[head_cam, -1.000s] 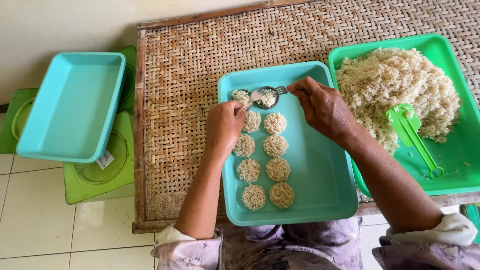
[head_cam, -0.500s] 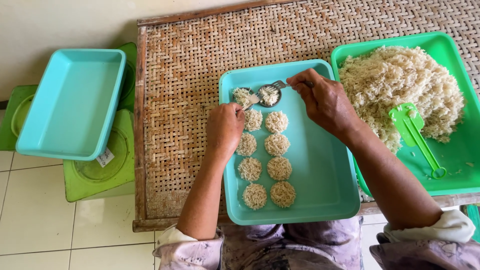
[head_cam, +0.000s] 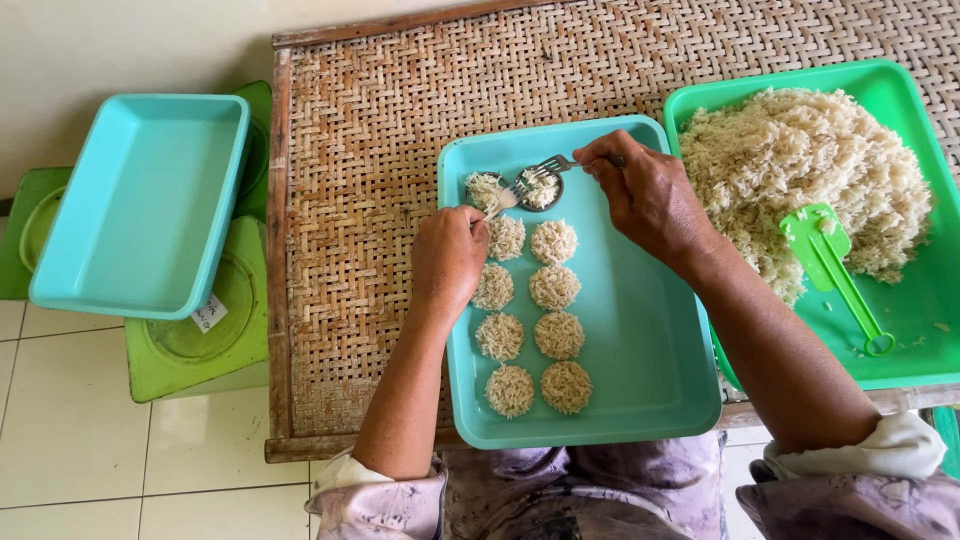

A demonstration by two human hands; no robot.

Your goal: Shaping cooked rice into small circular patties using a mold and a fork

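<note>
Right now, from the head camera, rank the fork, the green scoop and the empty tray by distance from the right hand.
1. Fork: held in the right hand.
2. Green scoop: to its right, on the rice.
3. Empty tray: far left, off the table.

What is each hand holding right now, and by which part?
The right hand holds a fork by its handle end, tines over the round mould. The left hand grips a spoon-like tool; the hand hides its handle.

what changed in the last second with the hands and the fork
The right hand slid the fork slightly left, onto the round mould. The left hand stayed beside the mould next to it. The eight patties, teal tray and green scoop did not move.
</note>
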